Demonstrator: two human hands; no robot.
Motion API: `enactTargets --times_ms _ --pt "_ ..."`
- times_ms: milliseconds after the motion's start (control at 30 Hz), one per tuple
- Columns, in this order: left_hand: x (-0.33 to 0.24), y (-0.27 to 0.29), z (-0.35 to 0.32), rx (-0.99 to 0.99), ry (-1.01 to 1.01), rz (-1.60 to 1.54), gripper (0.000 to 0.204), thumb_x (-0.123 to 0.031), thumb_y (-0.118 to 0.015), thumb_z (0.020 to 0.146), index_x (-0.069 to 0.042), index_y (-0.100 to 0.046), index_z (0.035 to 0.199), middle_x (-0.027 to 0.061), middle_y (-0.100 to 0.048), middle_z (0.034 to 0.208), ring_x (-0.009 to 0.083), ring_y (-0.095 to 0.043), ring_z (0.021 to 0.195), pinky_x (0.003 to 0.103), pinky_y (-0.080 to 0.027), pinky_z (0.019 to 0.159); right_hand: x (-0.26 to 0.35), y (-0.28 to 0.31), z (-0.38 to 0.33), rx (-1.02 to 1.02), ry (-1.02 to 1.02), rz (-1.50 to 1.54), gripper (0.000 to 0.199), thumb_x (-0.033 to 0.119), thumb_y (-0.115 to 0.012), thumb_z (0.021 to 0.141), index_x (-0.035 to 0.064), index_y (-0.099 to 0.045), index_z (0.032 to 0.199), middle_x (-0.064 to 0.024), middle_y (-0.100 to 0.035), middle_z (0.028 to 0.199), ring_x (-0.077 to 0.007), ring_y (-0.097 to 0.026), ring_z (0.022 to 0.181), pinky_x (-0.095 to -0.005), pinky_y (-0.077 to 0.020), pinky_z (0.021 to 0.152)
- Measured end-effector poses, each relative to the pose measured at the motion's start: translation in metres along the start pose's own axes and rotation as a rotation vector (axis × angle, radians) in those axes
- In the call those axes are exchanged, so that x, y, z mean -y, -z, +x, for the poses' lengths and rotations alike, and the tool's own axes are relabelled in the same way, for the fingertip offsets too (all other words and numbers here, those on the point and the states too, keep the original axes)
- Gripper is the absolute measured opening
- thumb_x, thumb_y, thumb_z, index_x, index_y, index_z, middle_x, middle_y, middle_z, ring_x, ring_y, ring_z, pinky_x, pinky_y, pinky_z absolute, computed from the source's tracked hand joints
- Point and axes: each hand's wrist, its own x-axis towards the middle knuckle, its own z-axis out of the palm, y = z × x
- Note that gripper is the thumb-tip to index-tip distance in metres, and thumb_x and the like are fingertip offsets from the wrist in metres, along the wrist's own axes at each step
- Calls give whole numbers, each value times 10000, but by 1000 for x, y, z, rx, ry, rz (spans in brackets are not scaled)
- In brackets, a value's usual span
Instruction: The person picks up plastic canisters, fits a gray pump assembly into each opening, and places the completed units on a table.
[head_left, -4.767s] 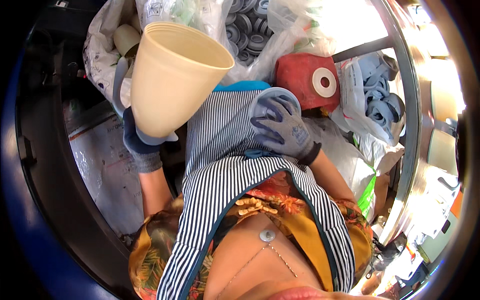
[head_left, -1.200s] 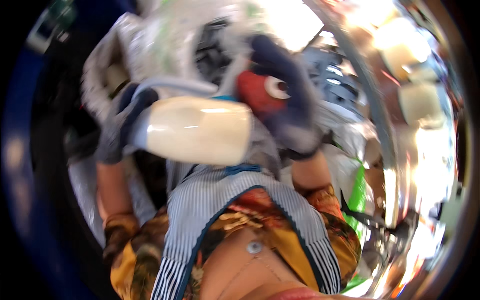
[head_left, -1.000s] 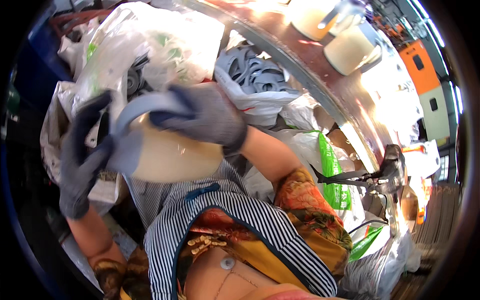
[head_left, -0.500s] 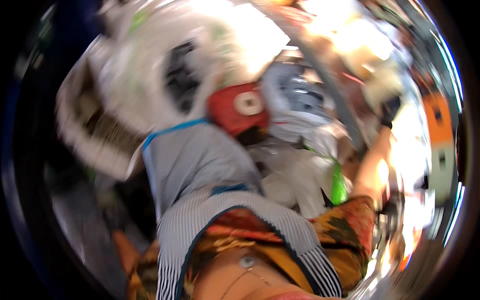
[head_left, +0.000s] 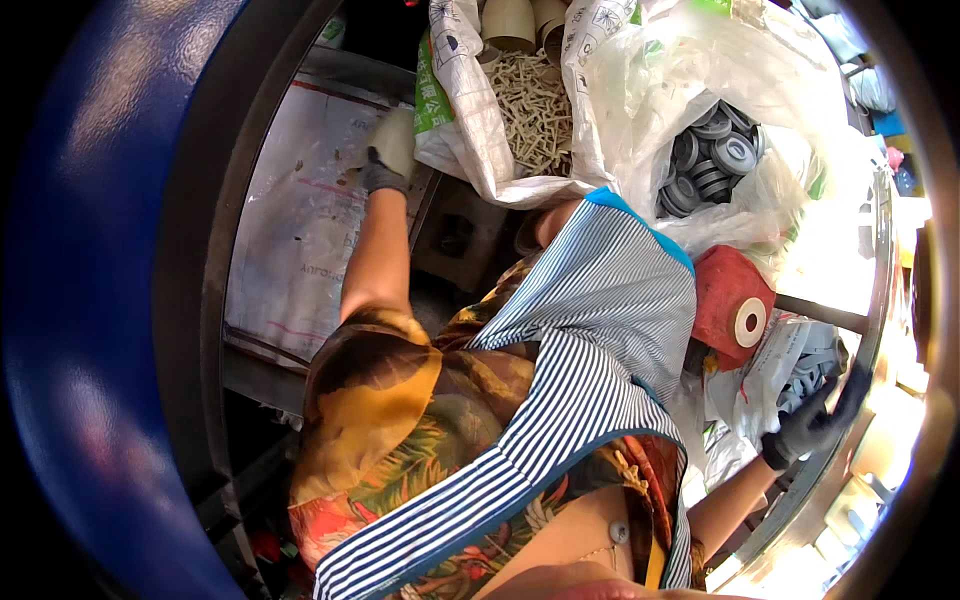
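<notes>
My left hand (head_left: pixel 384 172), in a dark glove, reaches over a plastic-covered surface at the left. Its thumb and fingers are closed on a cream, rounded cup-shaped plastic piece (head_left: pixel 398 140). On the other side, my gloved right hand (head_left: pixel 808 426) has its fingers stretched apart at the edge of a metal frame (head_left: pixel 868 352). It is nearest to a white bag (head_left: pixel 762 372) of grey plastic parts (head_left: pixel 818 362), and nothing shows in it. A white woven sack (head_left: pixel 480 150) holds small beige sticks (head_left: pixel 525 105) and cream cup-shaped pieces (head_left: pixel 508 24).
A clear plastic bag (head_left: pixel 625 75) contains dark grey round caps (head_left: pixel 712 160). Beside my striped apron lies a red bag or cloth (head_left: pixel 728 285) with a cream ring (head_left: pixel 750 322) on it. A printed plastic sheet (head_left: pixel 300 215) covers the left surface; a blue curved panel (head_left: pixel 90 300) fills the far left.
The view has swung toward my left. My left hand now shows, holding the cream piece. My right hand, blurred among bright pale items before, is now at the frame's edge with fingers spread.
</notes>
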Motion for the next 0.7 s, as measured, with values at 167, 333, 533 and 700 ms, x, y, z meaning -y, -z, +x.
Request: enactTargets --times_ms 167,333,533,700 --pt "-87 -30 -139 688 -21 -430 483 -272 -488 997 -13 -413 1397 176 -465 1420 350 -431 1315 520 -324 1106 104 -61 -24 477 -56 420 525 66 -689 776 -53 -530 1262 -204 -530 1341 -373 -490 1253 -445 -355 1059" --pt "-32 -30 -281 1305 478 -497 445 -262 -439 1023 -79 -402 1426 108 -421 1473 290 -383 1361 482 -274 1147 187 -144 -14 561 -201 1238 1254 321 -918 568 -24 -157 1503 -183 -250 1551 -286 -313 1409 -407 -262 1145" --pt "-23 -85 -332 1025 -301 294 471 -175 -559 954 11 -430 1367 152 -497 1360 258 -458 1275 368 -348 1091 156 -136 -32 442 -467 1462 1361 306 -956 509 -3 -92 1514 -163 -289 1528 -272 -347 1387 -404 -309 1129" --pt "-51 -146 -426 1712 -1760 869 437 -300 -669 829 -77 -609 1200 94 -581 1225 289 -500 1201 489 -366 1075 163 -127 -63 371 -398 910 1214 315 -930 498 -38 -271 1453 -260 -416 1418 -381 -470 1282 -437 -393 1066"
